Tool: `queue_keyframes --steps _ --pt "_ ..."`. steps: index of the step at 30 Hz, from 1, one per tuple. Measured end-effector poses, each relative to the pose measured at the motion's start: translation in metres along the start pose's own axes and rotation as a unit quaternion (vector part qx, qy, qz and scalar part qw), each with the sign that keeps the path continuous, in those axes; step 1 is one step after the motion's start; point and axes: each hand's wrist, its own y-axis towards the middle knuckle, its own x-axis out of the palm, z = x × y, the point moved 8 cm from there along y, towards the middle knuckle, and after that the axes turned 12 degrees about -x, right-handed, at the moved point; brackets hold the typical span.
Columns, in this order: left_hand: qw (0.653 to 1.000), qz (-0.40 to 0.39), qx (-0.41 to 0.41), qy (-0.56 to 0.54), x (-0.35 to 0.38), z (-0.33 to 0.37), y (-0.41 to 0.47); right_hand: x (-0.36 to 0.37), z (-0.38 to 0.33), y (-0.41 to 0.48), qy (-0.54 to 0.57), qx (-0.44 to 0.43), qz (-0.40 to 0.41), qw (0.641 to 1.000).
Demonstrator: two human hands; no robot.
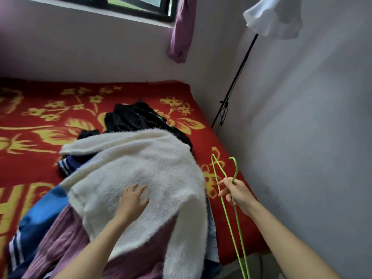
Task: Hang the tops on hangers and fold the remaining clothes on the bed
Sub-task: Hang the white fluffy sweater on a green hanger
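On the bed (pixel 36 170), with its red cover and yellow flower print, a heap of clothes is piled toward the near right side. Top of the heap is a white fluffy sweater (pixel 145 164), spread wide and draped over everything else. Left hand (pixel 132 200) lies flat on that sweater, fingers straight and fanned out, palm down, gripping nothing. Over to the right, the right hand (pixel 236 193) has its fingers curled round a green wire hanger (pixel 236 169), pinching it just below the hook. The hook points up and away, and the long wire frame runs down past the wrist toward the lower edge of view, held above the bed's right edge and beside the sweater, not touching it.

Under the sweater, a mauve ribbed garment (pixel 64 240) shows at the near left, with a blue garment (pixel 42 214) beside it. Black clothes (pixel 130 117) sit bunched behind the sweater, further up the bed. Up by the window (pixel 128 7) a purple curtain (pixel 182 31) hangs knotted. A white top (pixel 273 17) hangs high in the right corner, above a slanted black pole (pixel 236 76) against the wall.
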Motion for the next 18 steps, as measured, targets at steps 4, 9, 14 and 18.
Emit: queue_keyframes --steps 4,9,14,18 --pt "1.0 0.006 -0.027 -0.01 -0.006 0.0 0.025 -0.006 0.009 0.055 -0.078 -0.004 0.084 0.993" --pt "0.996 0.051 -0.063 -0.021 -0.032 0.009 0.055 0.008 0.018 0.134 -0.161 -0.005 0.058 0.985" --pt "0.984 0.08 -0.149 -0.048 -0.019 -0.004 0.068 0.035 0.042 0.219 -0.231 -0.006 -0.043 0.972" --pt "0.974 0.079 -0.201 -0.069 0.0 -0.017 0.074 0.048 0.066 0.267 -0.307 -0.013 -0.081 0.948"
